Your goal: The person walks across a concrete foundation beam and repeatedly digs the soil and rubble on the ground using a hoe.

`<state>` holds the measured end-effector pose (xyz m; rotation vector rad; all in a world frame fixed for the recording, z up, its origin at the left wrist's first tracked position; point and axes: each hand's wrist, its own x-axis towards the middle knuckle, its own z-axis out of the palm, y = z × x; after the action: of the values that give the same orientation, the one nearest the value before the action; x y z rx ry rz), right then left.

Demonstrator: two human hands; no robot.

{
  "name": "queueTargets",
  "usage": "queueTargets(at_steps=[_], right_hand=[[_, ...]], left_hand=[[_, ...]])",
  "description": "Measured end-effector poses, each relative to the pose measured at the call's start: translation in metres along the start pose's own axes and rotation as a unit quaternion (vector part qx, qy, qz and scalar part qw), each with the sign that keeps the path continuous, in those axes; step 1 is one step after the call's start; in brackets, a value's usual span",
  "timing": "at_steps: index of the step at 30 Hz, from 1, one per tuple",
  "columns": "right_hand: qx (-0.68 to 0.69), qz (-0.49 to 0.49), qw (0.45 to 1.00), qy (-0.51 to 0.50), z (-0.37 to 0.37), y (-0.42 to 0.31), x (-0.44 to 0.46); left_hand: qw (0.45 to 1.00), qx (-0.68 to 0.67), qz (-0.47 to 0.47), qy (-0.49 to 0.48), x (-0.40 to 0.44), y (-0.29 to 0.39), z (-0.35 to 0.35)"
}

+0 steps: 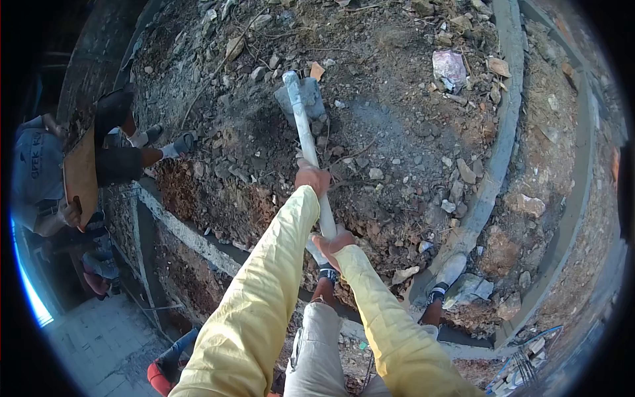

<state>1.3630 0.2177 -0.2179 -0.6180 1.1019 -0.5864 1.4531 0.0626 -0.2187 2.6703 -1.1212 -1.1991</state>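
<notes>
My left hand (312,178) is wrapped around the pale handle of a hoe (305,135), about midway along it. Closer to my body, my right hand (335,245) grips the same handle near its lower end. The hoe points away from me, and its broad grey blade (311,99) rests at the surface of loose dark soil (377,126) strewn with stones. Part of the blade is hidden behind the handle. Both my arms are stretched forward in yellow sleeves.
A concrete beam (493,172) runs along the right, a narrower concrete edge (192,235) at left. Rocks and a crumpled wrapper (450,69) lie in the soil. Another person (40,165) at left holds a brown board (81,175). Wires (526,367) stick out at lower right.
</notes>
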Motion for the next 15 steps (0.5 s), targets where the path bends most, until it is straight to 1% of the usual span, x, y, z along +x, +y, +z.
queueTargets(at_steps=[1,3,4,5,7,8,9,10,11,12,13,14,15], right_hand=[[-0.023,0.026,0.999,0.020,-0.010,0.004,-0.022],[-0.001,0.085,0.995,0.049,-0.033,0.007,-0.065],[0.027,0.117,0.991,0.063,-0.043,0.006,-0.089],[0.060,0.151,0.984,0.078,-0.055,0.005,-0.114],[0.128,0.213,0.962,0.111,-0.077,0.001,-0.161],[0.149,0.242,0.951,0.124,-0.088,0.000,-0.184],[0.159,0.270,0.940,0.132,-0.099,0.000,-0.206],[0.147,0.295,0.934,0.136,-0.108,0.000,-0.227],[0.058,0.321,0.938,0.121,-0.116,0.004,-0.253],[0.020,0.362,0.927,0.098,-0.121,0.006,-0.269],[-0.018,0.401,0.913,0.072,-0.126,0.008,-0.284],[0.002,0.384,0.920,0.077,-0.125,0.008,-0.299],[0.022,0.368,0.926,0.081,-0.125,0.007,-0.314]], left_hand=[[1.000,0.007,0.017,0.005,0.006,-0.010,0.019],[0.997,0.037,-0.034,-0.057,-0.041,0.025,0.013],[0.996,0.064,0.011,-0.055,-0.015,-0.005,0.057],[0.993,0.079,-0.029,-0.081,-0.031,0.006,0.068],[0.984,0.044,-0.134,-0.112,-0.073,0.032,0.095],[0.983,0.068,-0.159,-0.057,-0.088,0.023,0.133],[0.981,-0.022,-0.185,-0.062,-0.093,-0.014,0.184],[0.967,0.004,-0.230,-0.109,-0.096,-0.041,0.220],[0.951,-0.058,-0.209,-0.221,-0.108,-0.086,0.241],[0.919,-0.121,-0.186,-0.325,-0.119,-0.120,0.254],[0.908,-0.174,-0.197,-0.327,-0.147,-0.131,0.256],[0.893,-0.222,-0.213,-0.329,-0.174,-0.143,0.259],[0.873,-0.254,-0.290,-0.298,-0.196,-0.152,0.268]])
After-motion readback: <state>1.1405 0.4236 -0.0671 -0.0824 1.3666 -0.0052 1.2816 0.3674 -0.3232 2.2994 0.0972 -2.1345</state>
